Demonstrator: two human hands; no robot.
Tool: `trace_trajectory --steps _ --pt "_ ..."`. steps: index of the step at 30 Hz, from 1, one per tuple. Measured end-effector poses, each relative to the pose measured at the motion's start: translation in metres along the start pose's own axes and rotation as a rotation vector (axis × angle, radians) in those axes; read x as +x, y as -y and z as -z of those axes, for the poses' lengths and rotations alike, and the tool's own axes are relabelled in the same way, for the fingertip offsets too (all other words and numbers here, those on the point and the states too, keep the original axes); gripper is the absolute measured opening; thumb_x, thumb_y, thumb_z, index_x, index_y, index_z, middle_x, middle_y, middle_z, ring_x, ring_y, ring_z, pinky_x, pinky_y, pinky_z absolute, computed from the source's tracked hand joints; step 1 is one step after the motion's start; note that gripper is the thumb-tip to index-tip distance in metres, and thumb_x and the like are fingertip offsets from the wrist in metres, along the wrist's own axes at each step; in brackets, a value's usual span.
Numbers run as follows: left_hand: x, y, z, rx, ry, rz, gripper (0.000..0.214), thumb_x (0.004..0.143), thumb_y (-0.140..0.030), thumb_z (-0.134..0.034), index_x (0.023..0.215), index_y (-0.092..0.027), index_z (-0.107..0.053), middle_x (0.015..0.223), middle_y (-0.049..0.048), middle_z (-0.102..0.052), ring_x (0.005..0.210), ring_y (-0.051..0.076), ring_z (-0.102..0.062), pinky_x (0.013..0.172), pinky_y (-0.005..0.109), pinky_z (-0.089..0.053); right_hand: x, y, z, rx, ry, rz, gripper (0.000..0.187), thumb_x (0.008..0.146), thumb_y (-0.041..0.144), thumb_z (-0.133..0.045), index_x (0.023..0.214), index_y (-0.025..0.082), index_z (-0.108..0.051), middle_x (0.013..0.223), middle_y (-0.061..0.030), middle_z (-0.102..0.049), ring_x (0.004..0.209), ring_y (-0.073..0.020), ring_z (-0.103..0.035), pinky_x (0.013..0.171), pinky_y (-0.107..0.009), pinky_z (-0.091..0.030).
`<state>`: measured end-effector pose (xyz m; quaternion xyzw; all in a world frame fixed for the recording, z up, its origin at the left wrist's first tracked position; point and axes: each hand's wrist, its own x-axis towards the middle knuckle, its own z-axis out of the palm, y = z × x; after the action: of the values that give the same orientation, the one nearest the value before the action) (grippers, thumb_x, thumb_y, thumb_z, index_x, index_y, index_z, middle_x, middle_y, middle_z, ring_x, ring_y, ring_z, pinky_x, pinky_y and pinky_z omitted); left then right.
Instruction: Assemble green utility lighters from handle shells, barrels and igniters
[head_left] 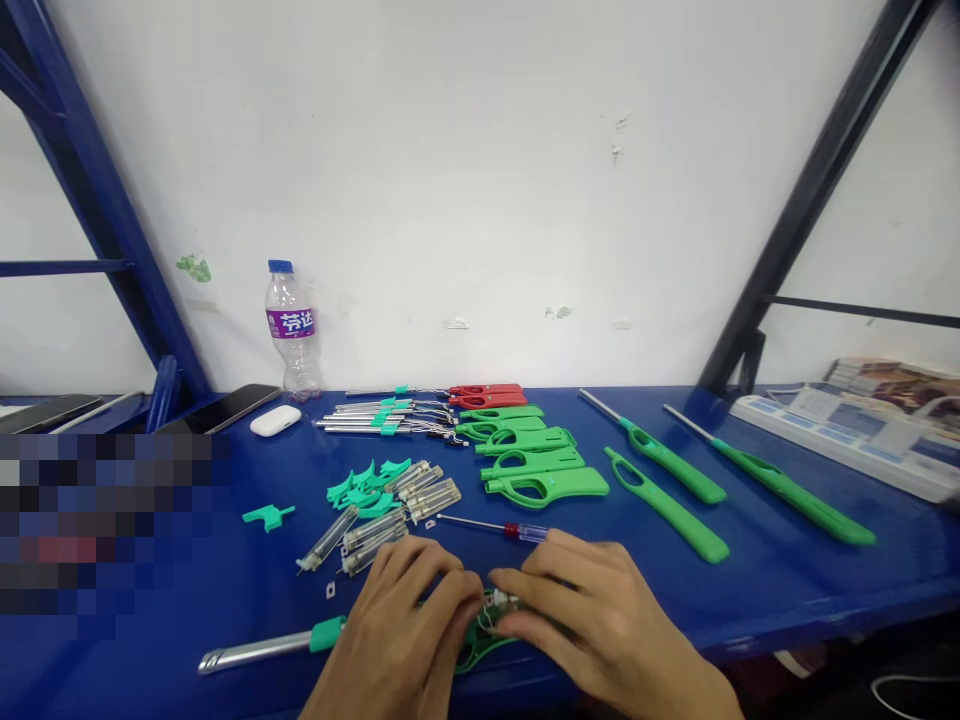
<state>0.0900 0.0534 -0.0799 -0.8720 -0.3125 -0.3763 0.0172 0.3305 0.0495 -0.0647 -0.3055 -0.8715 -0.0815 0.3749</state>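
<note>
Worktop plain deep blue. Handle shells bright green, red shells behind them. Loose triggers teal. Long-nosed lighter: silver tube, teal collar, green body. Screwdriver: red collar, clear handle. Bottle clear, blue cap, purple label with white lettering. Earbud case white.

Close ahead of the left hand and right hand, a screwdriver and clear tubes bar the way, with green handles behind. To the right, the desk lies bare up to the finished lighters. Leftward, the barrel of the lighter juts along the front edge.
</note>
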Motion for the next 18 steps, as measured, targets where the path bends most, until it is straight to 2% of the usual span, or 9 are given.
trace_trajectory --steps 9,18 --pt "-0.0005 -0.0017 0.0006 -0.003 -0.001 -0.011 0.022 0.106 -0.003 -0.054 0.112 -0.022 -0.062 0.101 0.0036 -0.069 0.096 0.022 -0.061 0.087 0.038 -0.053 0.0011 0.0008 0.0009 -0.016 0.002 0.006 0.024 0.114 0.039 -0.060 0.122 0.023 -0.075 0.086 0.0019 -0.075 0.073 -0.0152 -0.064 0.060 -0.032 -0.036" --pt "-0.0032 -0.0009 -0.0012 0.023 -0.006 -0.067 0.025 0.103 0.002 -0.054 0.116 -0.018 -0.063 0.102 0.0064 -0.069 0.098 0.023 -0.061 0.088 0.040 -0.054 0.0026 0.0021 0.0021 -0.061 -0.025 0.068 0.024 0.114 0.034 -0.059 0.122 0.017 -0.075 0.081 -0.0001 -0.072 0.067 -0.0142 -0.061 0.055 -0.031 -0.037"
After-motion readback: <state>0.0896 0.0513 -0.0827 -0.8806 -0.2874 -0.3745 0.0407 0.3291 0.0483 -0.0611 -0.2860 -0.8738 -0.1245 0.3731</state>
